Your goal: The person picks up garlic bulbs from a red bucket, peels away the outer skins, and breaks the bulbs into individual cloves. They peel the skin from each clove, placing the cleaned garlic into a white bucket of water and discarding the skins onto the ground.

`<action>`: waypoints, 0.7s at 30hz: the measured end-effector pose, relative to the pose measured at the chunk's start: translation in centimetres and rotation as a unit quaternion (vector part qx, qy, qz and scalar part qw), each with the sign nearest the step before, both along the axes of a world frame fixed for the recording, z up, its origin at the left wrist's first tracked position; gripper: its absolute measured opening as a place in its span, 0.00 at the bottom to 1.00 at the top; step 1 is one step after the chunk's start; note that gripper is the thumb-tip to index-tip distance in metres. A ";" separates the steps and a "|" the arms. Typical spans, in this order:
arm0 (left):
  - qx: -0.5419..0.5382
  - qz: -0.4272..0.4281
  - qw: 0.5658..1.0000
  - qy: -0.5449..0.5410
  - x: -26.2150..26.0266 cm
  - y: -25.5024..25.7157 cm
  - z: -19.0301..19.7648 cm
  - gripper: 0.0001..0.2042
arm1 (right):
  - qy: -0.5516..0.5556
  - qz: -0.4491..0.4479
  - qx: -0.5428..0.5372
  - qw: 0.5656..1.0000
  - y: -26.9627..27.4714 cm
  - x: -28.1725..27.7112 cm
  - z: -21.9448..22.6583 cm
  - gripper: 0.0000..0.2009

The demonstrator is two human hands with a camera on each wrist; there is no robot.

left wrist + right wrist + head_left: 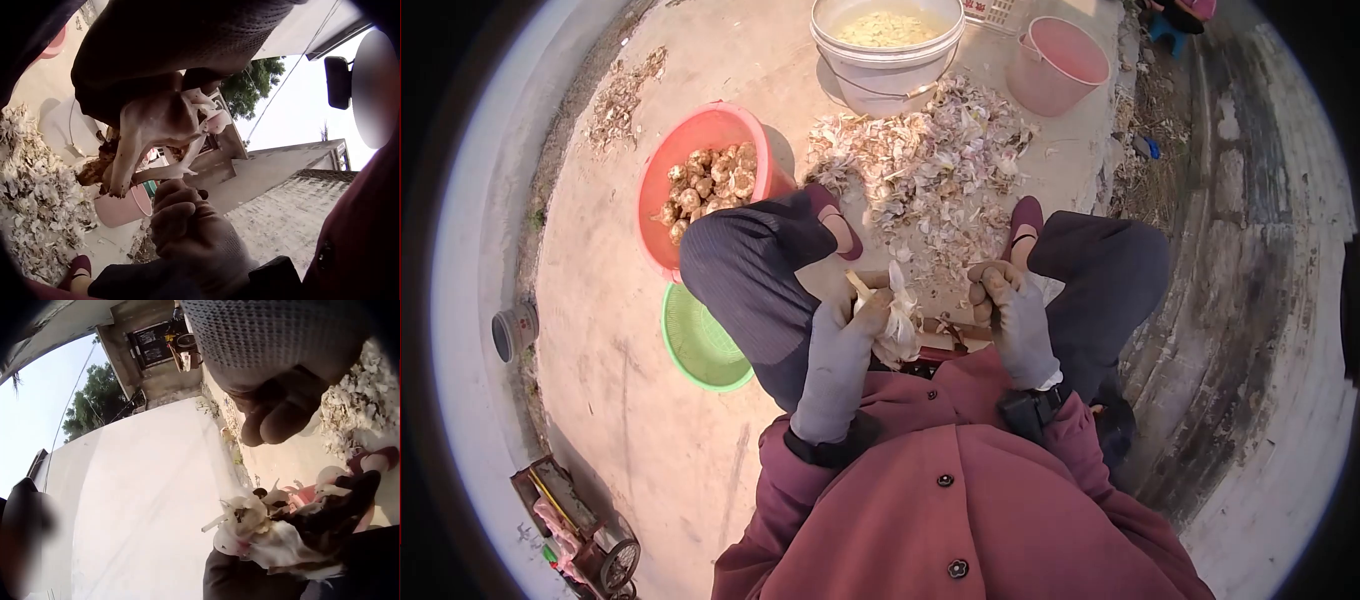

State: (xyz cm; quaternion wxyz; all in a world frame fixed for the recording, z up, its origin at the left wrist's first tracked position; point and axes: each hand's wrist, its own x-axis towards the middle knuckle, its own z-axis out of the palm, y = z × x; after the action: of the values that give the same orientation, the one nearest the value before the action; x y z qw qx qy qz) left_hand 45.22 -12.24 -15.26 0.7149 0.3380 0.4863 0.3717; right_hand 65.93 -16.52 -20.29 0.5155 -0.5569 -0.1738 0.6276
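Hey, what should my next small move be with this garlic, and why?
Probably bring your right hand to the garlic and pull at the loose skin: your left hand already grips it, papery layers flare outward, and your right hand sits apart.

Between the fingers of the left hand (836,345) and those of the right hand (1022,330) lay an open gap, narrowed from the left by the garlic bulb (900,325). Ahead, a passage ran between the left leg (740,265) and the right leg (1100,265), over the low peel heap (940,165), to the white bucket (880,88). The pink bucket (1050,80) stood near the right edge of the ground (635,440). The left leg barred the direct way to the red basin (645,205) and green basket (700,345); bare ground stretched beyond them toward its left edge.
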 end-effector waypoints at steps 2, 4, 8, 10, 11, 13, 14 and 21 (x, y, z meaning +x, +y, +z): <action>-0.007 -0.011 1.000 -0.002 -0.5 0.0 -0.3 0.13 | -0.064 0.024 -0.021 0.997 -0.6 0.3 -0.7 0.14; 0.006 0.005 1.000 -0.005 -0.5 -0.1 -0.8 0.14 | -0.053 0.031 -0.010 0.998 -0.9 0.4 0.1 0.15; -0.010 -0.005 1.000 -0.028 -0.6 0.0 -0.6 0.14 | -0.025 0.045 0.029 0.998 -1.3 0.2 0.0 0.19; -0.009 -0.003 1.000 -0.015 -0.3 0.1 -0.5 0.14 | -0.004 0.036 0.021 0.999 -1.3 0.1 -0.4 0.19; -0.005 0.000 1.000 -0.003 -0.1 0.2 -0.4 0.14 | 0.016 0.028 0.015 0.999 -1.3 0.1 -0.6 0.19; -0.007 -0.008 1.000 -0.002 -0.2 0.3 -0.5 0.14 | 0.034 0.015 0.003 0.999 -1.2 0.2 -0.7 0.19; -0.007 -0.015 1.000 0.000 -0.2 0.3 -0.5 0.14 | 0.052 0.003 -0.007 0.999 -1.3 0.2 -0.7 0.18; -0.013 -0.023 1.000 0.013 0.2 0.3 -0.8 0.14 | 0.008 0.010 0.055 0.998 -0.8 0.6 -0.4 0.20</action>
State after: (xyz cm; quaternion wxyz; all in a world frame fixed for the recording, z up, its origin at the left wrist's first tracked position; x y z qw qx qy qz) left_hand 45.42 -11.96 -16.05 0.7212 0.3448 0.4923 0.3443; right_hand 66.58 -17.33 -20.74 0.5409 -0.5207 -0.2092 0.6265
